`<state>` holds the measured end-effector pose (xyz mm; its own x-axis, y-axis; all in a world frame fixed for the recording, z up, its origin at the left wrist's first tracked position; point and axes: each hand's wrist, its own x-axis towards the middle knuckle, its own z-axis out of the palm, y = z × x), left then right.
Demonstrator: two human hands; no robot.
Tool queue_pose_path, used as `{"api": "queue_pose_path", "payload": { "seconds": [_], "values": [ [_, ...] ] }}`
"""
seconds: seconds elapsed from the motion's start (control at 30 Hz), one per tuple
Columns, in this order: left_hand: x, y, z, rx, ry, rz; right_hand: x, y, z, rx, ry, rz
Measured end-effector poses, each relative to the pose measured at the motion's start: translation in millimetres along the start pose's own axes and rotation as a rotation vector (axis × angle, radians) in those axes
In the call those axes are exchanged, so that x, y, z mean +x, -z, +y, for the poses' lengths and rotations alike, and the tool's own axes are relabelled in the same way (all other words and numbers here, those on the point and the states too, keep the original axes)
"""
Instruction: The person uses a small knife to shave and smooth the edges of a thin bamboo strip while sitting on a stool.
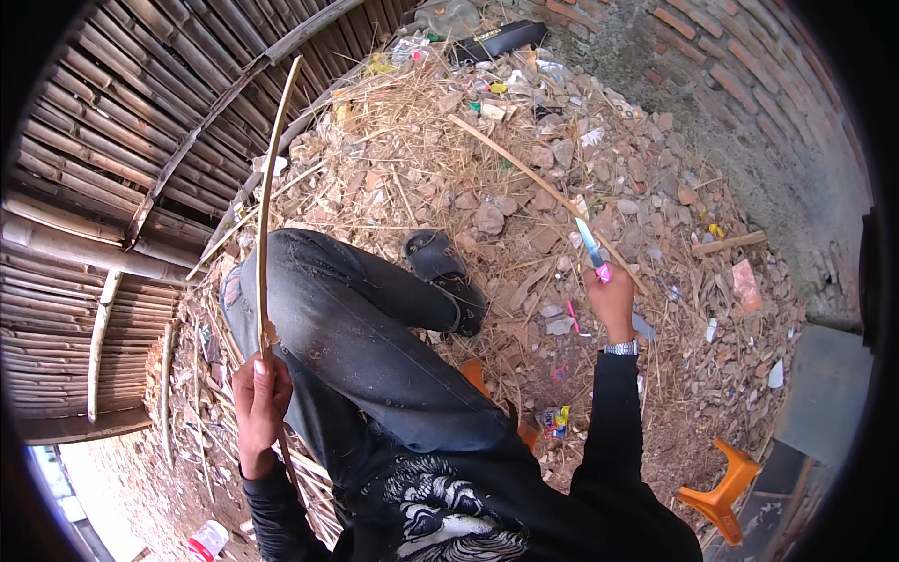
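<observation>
My left hand (261, 389) is closed around a long bamboo strip (266, 206). The strip stands nearly upright in view, passing over my bent left knee, with a frayed, peeled bit just above my fingers. In my right hand (612, 298), held out over the rubble, is a knife (589, 242). Its bright blade points up and slightly left, and a little of its pink handle shows at my fist. Another thin bamboo strip (524, 170) slants across the ground and passes close by the blade and my right hand; whether they touch I cannot tell.
Broken bricks, stones, straw and litter cover the ground. A bamboo-slat wall (122, 131) rises at left, a brick wall (740, 84) at right. An orange plastic stool (719, 492) lies at lower right, beside a grey sheet (826, 393). A dark sandal (440, 262) shows on my foot.
</observation>
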<state>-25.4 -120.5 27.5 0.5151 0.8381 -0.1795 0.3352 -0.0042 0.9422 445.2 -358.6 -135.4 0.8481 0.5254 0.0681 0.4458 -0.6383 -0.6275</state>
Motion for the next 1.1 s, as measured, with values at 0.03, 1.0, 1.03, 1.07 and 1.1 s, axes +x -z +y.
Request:
{"api": "queue_pose_path", "payload": {
  "seconds": [0.03, 1.0, 1.03, 1.07, 1.1],
  "values": [
    [2, -2, -2, 0.004, 0.022, -0.004, -4, -1, 6, 0.014, -0.031, -0.001],
    [-35, -34, -10, 0.117, 0.192, -0.034, -4, 0, -34, 0.386, -0.055, 0.268],
    [-36, -33, -11, 0.118, 0.198, -0.031, -4, 0, -39, 0.388, -0.054, 0.251],
    [-36, -33, -12, 0.119, 0.204, -0.025, -6, 0, -46, 0.39, -0.052, 0.233],
    [-37, -33, -11, 0.12, 0.209, -0.018, -7, -1, -54, 0.394, -0.048, 0.215]
  ]
}}
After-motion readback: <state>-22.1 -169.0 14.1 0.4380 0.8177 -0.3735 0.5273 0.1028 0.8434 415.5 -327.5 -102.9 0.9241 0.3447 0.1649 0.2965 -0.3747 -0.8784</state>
